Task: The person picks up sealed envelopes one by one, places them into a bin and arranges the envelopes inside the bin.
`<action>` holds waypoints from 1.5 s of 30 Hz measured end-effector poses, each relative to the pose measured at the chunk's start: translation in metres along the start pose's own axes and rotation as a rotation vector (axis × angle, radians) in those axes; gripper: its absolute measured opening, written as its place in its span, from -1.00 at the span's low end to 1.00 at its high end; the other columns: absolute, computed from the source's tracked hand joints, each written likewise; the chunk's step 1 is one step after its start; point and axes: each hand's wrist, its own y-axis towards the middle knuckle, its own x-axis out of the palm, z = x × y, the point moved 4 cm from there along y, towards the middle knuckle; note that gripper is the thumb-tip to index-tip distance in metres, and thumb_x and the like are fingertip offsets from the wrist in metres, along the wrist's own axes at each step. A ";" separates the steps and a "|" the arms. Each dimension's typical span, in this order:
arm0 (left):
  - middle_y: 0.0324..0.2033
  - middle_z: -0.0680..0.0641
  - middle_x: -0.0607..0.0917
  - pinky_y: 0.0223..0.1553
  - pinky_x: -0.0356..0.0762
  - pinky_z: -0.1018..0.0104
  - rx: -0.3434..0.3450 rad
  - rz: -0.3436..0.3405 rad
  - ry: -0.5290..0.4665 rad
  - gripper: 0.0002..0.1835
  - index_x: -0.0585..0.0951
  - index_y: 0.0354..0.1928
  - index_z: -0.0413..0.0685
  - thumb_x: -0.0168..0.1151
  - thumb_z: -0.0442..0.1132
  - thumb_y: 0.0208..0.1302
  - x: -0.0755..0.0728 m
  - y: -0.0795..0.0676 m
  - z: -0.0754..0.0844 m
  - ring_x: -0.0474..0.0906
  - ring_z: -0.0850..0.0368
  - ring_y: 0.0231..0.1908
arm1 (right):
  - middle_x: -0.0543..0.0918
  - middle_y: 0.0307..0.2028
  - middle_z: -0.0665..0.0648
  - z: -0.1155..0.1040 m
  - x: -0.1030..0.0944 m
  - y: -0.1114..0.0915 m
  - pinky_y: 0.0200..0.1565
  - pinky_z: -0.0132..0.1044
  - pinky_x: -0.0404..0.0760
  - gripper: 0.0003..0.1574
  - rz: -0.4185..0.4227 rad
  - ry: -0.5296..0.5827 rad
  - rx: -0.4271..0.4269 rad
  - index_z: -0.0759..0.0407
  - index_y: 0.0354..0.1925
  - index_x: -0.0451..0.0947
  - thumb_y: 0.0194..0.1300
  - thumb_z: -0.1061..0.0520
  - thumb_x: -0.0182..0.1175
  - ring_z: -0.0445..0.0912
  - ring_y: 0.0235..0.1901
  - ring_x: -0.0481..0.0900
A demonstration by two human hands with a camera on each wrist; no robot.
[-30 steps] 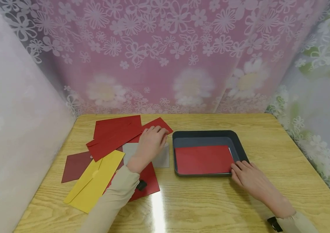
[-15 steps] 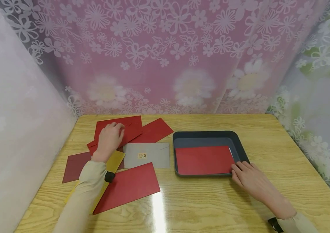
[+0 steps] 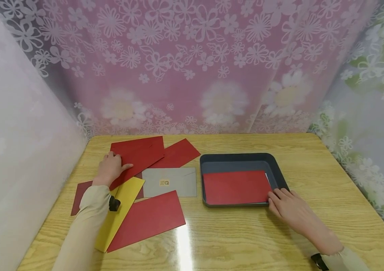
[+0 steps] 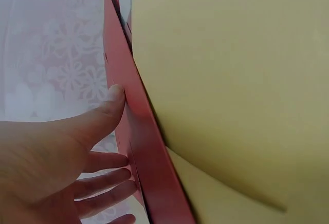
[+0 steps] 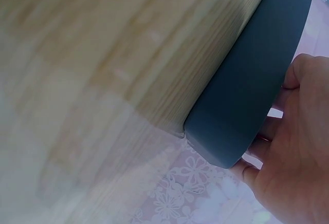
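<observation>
My left hand (image 3: pixel 110 168) lies over the left end of a long red envelope (image 3: pixel 137 160) on top of the pile. In the left wrist view its thumb touches that envelope's red paper (image 4: pixel 126 75), with the other fingers spread along the edge. Below the hand, a yellow envelope (image 3: pixel 124 203) shows partly under my sleeve. On the right, my right hand (image 3: pixel 290 207) grips the front right corner of a dark grey tray (image 3: pixel 232 158), fingers curled at the rim in the right wrist view. Inside the tray lies a red envelope (image 3: pixel 236 187) with a white edge showing beneath.
Around the left hand lie a grey envelope (image 3: pixel 178 180) with a gold stamp, a red envelope (image 3: pixel 151 220) in front, another red one (image 3: pixel 178 152) behind, and a maroon one (image 3: pixel 80 192) partly hidden. Patterned curtains (image 3: pixel 192 75) surround the wooden table (image 3: pixel 232 241).
My left hand has swept leftward, from near the tray across the pile to the left end of the long red envelope. The right hand has stayed at the tray corner.
</observation>
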 end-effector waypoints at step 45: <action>-0.14 -0.33 0.64 0.08 0.40 -0.15 0.235 0.271 -0.047 -0.75 0.56 -0.06 -0.32 -0.01 -0.24 0.59 -0.015 0.006 0.024 0.45 -0.28 -0.03 | 0.63 -0.25 0.14 -0.001 0.001 -0.001 -0.16 0.05 0.59 -0.80 0.019 0.007 0.002 0.22 -0.15 0.64 0.29 0.15 0.24 0.07 -0.25 0.55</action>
